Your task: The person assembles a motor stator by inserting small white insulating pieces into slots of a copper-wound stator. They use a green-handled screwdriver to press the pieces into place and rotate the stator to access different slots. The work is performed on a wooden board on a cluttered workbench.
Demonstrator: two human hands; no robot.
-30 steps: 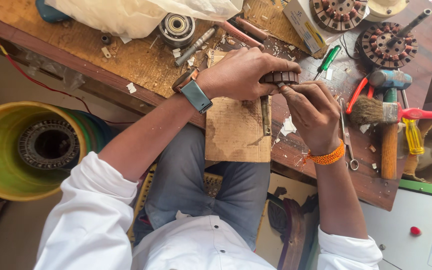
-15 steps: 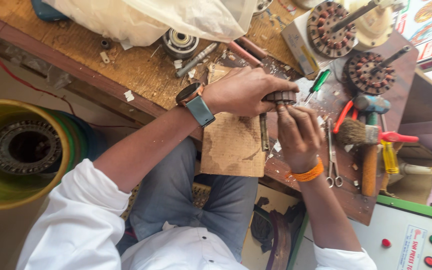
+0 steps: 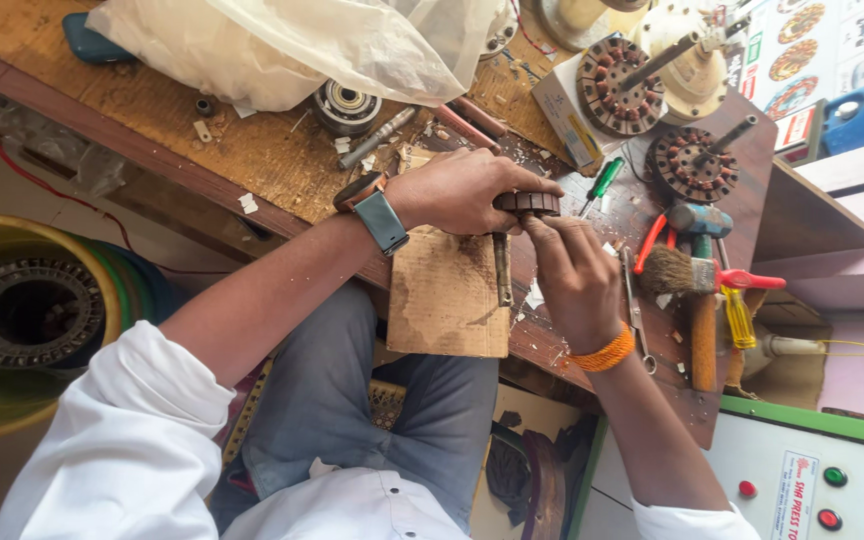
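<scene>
While the wooden workbench (image 3: 202, 150) lay cluttered on every side, the small ribbed motor core (image 3: 527, 202) sat at its near edge, just beyond the far end of the brown cardboard sheet (image 3: 449, 295) that overhung that edge. Both hands met on the core: the left hand (image 3: 467, 190), with a watch at the wrist, was wrapped over its left flank and top, fingers curled tight around it, while the right hand (image 3: 574, 275), with an orange band at the wrist, came up from below, its fingertips pinched narrow against the core's near rim. The core's flat face lay roughly level, its long axis running left to right between the two hands, so neither was the nearer. A green-handled screwdriver (image 3: 604, 183) lay just right of the core, a brush (image 3: 674, 270) further right
</scene>
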